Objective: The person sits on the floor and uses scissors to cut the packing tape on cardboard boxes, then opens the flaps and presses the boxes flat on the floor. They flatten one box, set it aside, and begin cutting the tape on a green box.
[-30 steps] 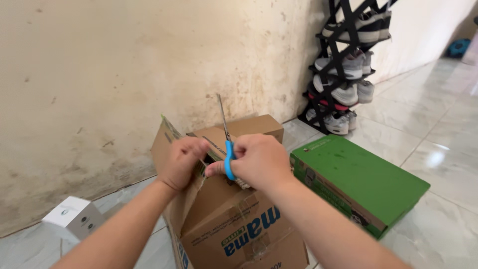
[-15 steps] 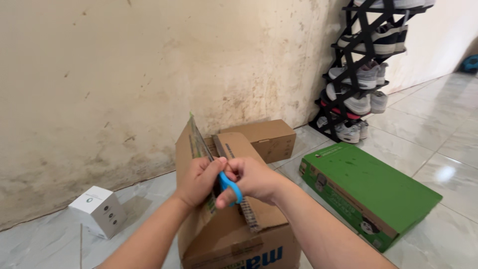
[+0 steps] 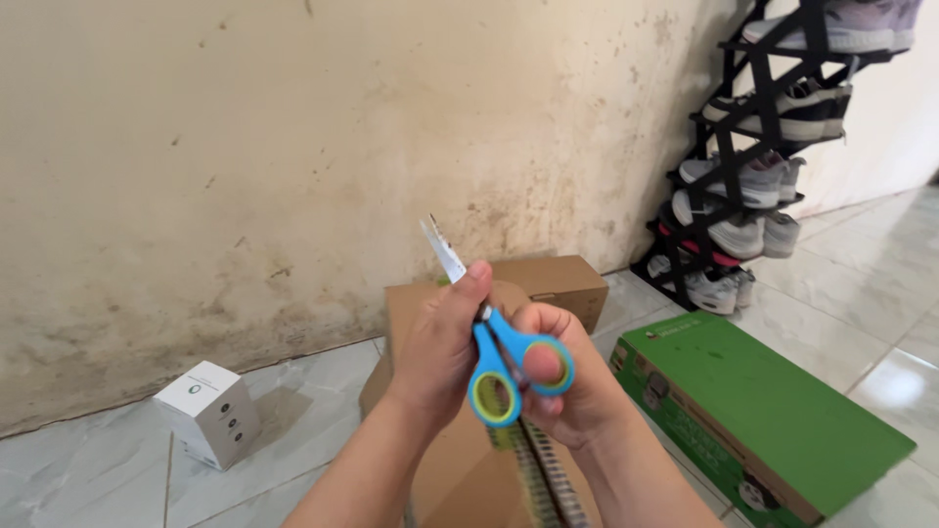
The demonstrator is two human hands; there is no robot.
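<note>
A stained cream wall [image 3: 245, 147] fills the background above a pale tiled floor [image 3: 861, 293]. At 2 o'clock a black shoe rack [image 3: 763, 147] of sneakers leans against the wall; at 4 o'clock a flat green box [image 3: 773, 401] lies on the floor. At centre, behind the hands, stands a brown cardboard box [image 3: 460, 469], with a smaller brown carton [image 3: 558, 284] just beyond it at 12 o'clock. A small white box [image 3: 210, 411] sits on the floor at 8 o'clock.

Both hands meet in front of the cardboard box around a pair of blue-handled scissors [image 3: 489, 332]. The scissors' long axis runs steeply, the blade tip pointing toward 11 o'clock and the handle loops, rimmed in yellow-green, hanging toward 5 o'clock. The left hand [image 3: 440, 342] curls its fingers pressed together around the blades near the pivot, thumb lying along the metal, with the tip jutting clear above the thumb. The right hand [image 3: 567, 381] grips the handles from the 4 o'clock side, one finger threaded through the upper loop, the other fingers curled close beneath.
</note>
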